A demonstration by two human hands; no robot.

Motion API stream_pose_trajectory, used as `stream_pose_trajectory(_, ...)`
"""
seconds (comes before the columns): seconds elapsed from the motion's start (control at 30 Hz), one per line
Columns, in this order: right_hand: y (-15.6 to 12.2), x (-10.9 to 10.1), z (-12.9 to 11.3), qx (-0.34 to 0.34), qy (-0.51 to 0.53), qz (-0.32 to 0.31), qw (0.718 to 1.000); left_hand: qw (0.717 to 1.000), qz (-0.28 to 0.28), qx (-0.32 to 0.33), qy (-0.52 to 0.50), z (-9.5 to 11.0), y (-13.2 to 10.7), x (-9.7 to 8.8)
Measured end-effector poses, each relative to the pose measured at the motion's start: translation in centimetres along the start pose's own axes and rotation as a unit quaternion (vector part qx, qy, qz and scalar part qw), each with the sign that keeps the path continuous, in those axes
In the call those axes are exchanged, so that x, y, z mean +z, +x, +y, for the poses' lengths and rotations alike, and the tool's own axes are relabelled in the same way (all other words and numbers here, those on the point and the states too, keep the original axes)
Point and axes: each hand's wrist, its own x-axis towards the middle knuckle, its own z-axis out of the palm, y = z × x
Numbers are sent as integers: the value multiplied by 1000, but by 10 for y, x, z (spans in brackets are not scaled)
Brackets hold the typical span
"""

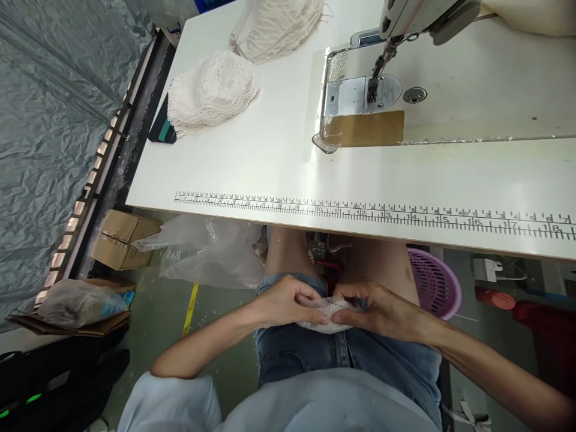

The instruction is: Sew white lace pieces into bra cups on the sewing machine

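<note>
A small piece of white lace fabric (332, 312) lies across my lap, held between both hands. My left hand (294, 303) pinches its left side with thumb and fingers. On the other side, my right hand (371, 307) grips the fabric, thumb on top. The fabric's lower part rests against my denim shorts; how it is folded under my fingers is hidden. Up on the table, a stack of white lace pieces (213, 90) sits at the left, and a cream bundle of lace (279, 27) lies behind it.
A sewing machine (382, 78) stands on the white table (252, 162), whose front edge carries a printed ruler (369, 211). Below are a purple basket (434, 285), a clear plastic bag (211, 252) and a cardboard box (123, 239). An open carton (72, 324) stands at far left.
</note>
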Motion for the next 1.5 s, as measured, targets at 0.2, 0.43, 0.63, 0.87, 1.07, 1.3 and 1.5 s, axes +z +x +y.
stream_pose_trajectory(0.2,-2,-3,-1,-3,17,-8,1000,999,18,24,31,3,-2,1)
stream_pose_trajectory(0.43,-5,-6,0,-14,39,18,999,998,39,20,35,0,-1,1)
stream_pose_trajectory(0.63,-14,-5,12,-21,29,30,999,998,42,32,45,-2,1,4)
stream_pose_trajectory(0.87,-13,-3,12,-10,50,21,998,997,47,18,57,5,-3,8)
stream_pose_trajectory(1.07,-11,-3,13,11,13,-4,1000,995,46,27,85,4,-3,8)
stream_pose_trajectory(1.3,-13,-1,21,5,39,45,998,992,38,38,110,4,-2,8)
stream_pose_trajectory(1.5,-16,2,18,-1,44,49,998,993,38,30,103,2,0,8)
